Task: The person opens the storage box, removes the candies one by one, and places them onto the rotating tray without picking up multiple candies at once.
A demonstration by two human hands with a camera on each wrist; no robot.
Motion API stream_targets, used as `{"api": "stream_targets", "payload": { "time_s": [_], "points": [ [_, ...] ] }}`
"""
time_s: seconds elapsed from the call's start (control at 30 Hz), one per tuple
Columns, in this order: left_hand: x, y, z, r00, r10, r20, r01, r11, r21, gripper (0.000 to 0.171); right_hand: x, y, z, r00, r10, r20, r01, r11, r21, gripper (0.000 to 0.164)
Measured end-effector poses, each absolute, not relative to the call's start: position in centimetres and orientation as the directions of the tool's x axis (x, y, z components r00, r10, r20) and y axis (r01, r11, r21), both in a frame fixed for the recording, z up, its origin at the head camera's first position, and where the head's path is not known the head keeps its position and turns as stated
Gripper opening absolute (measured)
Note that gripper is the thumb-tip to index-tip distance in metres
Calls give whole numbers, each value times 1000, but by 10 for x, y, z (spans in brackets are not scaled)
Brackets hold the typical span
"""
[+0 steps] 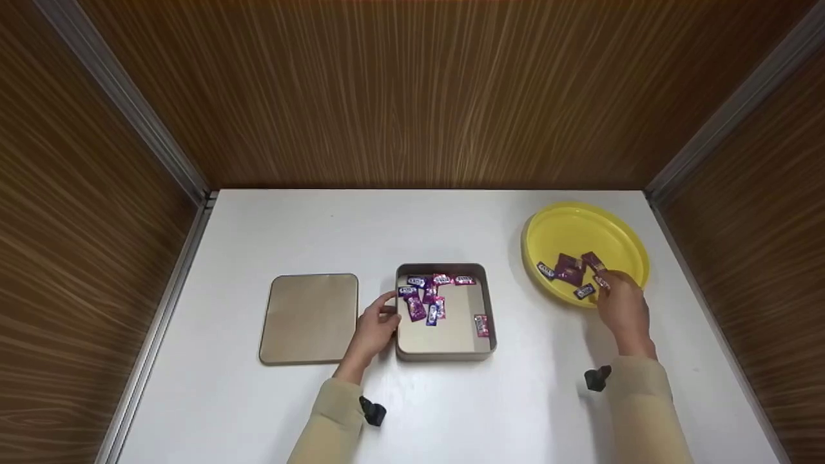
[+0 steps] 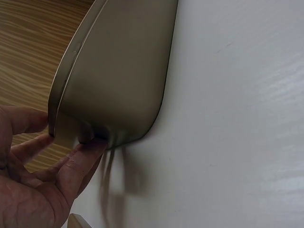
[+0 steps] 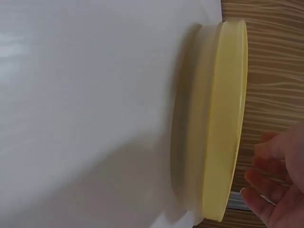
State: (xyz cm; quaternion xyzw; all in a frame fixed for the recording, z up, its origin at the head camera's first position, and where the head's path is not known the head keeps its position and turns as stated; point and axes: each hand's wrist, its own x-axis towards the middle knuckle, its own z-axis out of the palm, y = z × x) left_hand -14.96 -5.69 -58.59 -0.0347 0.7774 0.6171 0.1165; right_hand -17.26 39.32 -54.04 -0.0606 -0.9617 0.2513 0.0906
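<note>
A square metal tin [image 1: 451,356] stands without a lid mid-table, with several purple, blue and pink wrapped candies [image 1: 416,308] inside, most toward its back left. My left hand [image 1: 374,330] rests its fingertips against the tin's left side; in the left wrist view, fingers touch the rim and outer wall of the tin [image 2: 118,61]. Over the front right edge of a round yellow tray [image 1: 580,222], my right hand [image 1: 624,312] pinches a small wrapped candy [image 1: 601,281]. Other wrapped candies [image 1: 569,275] lie on the tray. The right wrist view hides the candy, showing fingers above the tray's rim [image 3: 225,118].
The flat square lid [image 1: 309,319] lies on the white table [image 1: 387,232] left of the tin. Wood-grain panels [image 1: 425,96] close off the back and both sides, with metal strips [image 1: 132,96] at the corners.
</note>
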Motion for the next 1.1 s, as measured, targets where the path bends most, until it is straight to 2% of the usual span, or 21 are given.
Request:
{"api": "stream_targets", "payload": {
  "time_s": [0.27, 0.53, 0.8, 1.1],
  "points": [
    [-151, -57, -587, -974, 103, -202, -174, 234, 957, 50, -171, 360, -533, -983, 17, 184, -73, 879, -471, 35],
    [-151, -56, -585, -968, 95, -234, -210, 214, 954, 50, -166, 317, -532, -970, -140, 198, -215, 875, -435, 35],
    [-150, -57, -585, -971, 89, -223, -199, 221, 955, 49, -159, 274, -532, -931, -295, 217, -359, 853, -378, 39],
    [-150, -57, -584, -976, 88, -201, -178, 218, 960, 48, -157, 238, -543, -889, -414, 196, -457, 839, -297, 41]
  ]
}}
